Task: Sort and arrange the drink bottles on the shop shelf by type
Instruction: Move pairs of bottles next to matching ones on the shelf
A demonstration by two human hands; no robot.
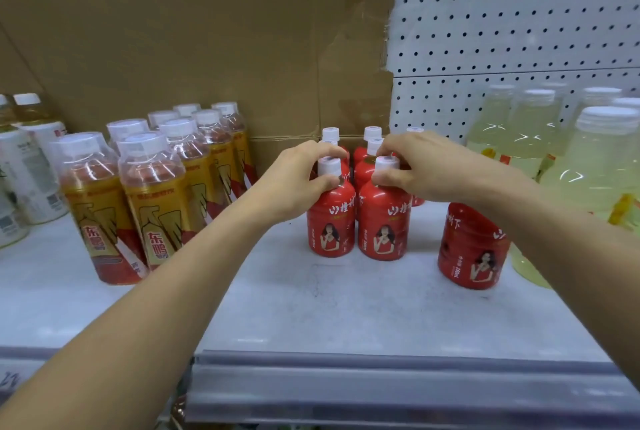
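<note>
Currently: left hand pinching neck of front-left red bottle; right hand pinching neck of front-right red bottle. Both upright, side by side, on grey shelf.

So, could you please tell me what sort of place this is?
Most likely a small shop: a shelf with a white pegboard back holds drinks grouped by type, red bottles beside gold-labelled bottles and pale yellow ones.

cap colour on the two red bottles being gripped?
White caps on both red bottles; head view shows it, gripped by the left hand and right hand.
</note>
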